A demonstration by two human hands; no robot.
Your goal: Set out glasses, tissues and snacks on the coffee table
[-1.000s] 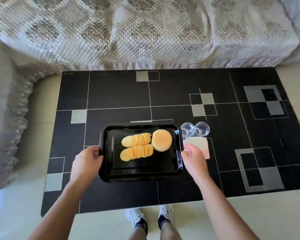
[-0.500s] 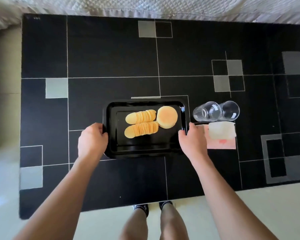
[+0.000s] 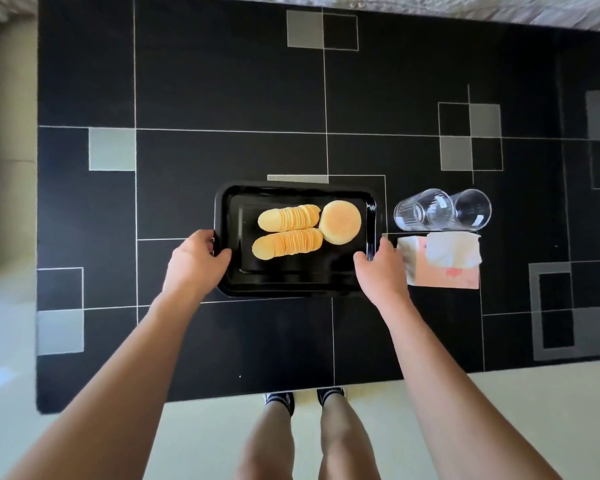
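Gripping the black tray (image 3: 293,284) at both short ends, you have your left hand (image 3: 194,263) curled round its 9 o'clock rim, thumb hooked over the edge, and your right hand (image 3: 381,268) wrapped round the 3 o'clock rim in the same way. The tray sits low over the black patterned coffee table (image 3: 222,91), near the table's middle; whether it already touches the surface cannot be told. Its long axis runs from 9 to 3 o'clock, parallel to the table's near edge.

On the tray, two fanned rows of potato crisps (image 3: 288,230) lie side by side, each row stretching roughly 9 to 3 o'clock with a slight tilt up toward 2 o'clock. A round golden bun (image 3: 340,221) lies at their 3 o'clock end, touching both rows.

At 3 o'clock from the tray, apart from it, two clear glasses (image 3: 442,211) stand touching each other, paired along the same 9-to-3 line. Just at 6 o'clock of the glasses lies a pink tissue pack (image 3: 444,268) with a white tissue pulled up from its top; your right hand's knuckles are just beside its 9 o'clock edge.
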